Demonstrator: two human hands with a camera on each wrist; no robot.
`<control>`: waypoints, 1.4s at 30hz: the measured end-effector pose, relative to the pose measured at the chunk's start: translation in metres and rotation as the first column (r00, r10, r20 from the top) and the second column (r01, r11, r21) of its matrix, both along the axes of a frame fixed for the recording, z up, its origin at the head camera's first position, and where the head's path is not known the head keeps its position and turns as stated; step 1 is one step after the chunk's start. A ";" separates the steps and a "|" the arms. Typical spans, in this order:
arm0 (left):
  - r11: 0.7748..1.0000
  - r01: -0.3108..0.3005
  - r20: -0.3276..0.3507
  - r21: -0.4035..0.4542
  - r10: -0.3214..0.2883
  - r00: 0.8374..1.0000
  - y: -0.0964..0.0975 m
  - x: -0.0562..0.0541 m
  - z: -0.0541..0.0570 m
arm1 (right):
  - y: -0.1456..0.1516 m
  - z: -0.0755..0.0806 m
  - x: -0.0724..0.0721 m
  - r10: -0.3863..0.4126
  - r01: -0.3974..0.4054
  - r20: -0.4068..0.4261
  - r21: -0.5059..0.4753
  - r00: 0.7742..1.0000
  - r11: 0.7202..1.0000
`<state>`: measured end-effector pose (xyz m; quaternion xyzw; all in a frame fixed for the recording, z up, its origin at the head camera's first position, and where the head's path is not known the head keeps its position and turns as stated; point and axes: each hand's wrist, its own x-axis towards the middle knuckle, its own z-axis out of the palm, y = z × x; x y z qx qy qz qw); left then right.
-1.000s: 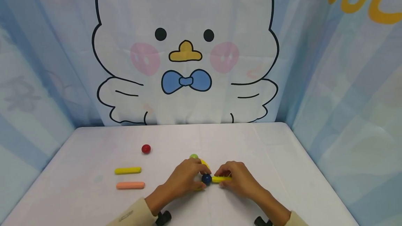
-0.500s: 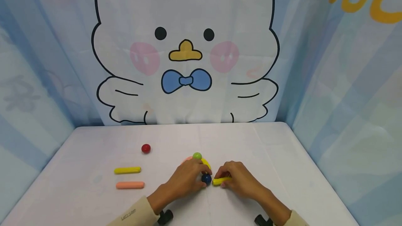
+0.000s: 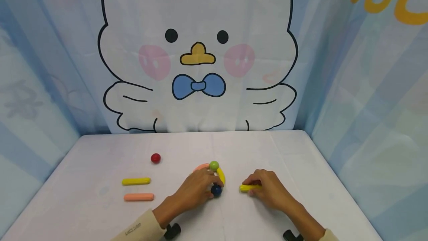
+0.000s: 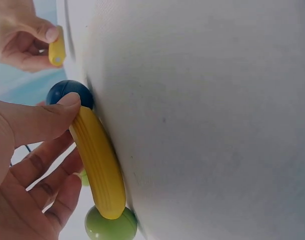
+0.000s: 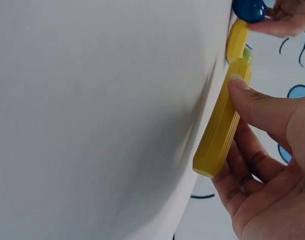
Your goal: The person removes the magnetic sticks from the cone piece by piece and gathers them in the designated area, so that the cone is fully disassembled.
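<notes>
Yellow stick [image 3: 246, 188] was drawn away from blue ball [image 3: 216, 191] | stick was pinched by right hand [image 3: 271, 189], ball by left hand [image 3: 197, 186] | stick was left unattached

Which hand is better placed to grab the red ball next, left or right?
Probably your left hand: it is nearer the red ball, though it holds the blue ball and would likely release that first. Your right hand is farther off and grips a yellow stick.

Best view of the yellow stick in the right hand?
Right wrist: the yellow stick shows large, nearly full length, pinched by the right hand. Head shows it small, partly covered; left wrist shows mainly one end.
</notes>
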<state>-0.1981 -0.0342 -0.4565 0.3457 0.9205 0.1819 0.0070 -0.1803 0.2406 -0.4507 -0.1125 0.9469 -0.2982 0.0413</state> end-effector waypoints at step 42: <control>0.998 -0.040 -0.017 0.054 0.041 0.999 -0.031 -0.003 0.006 | -0.023 0.003 -0.001 -0.029 0.026 -0.069 -0.043 0.997 0.999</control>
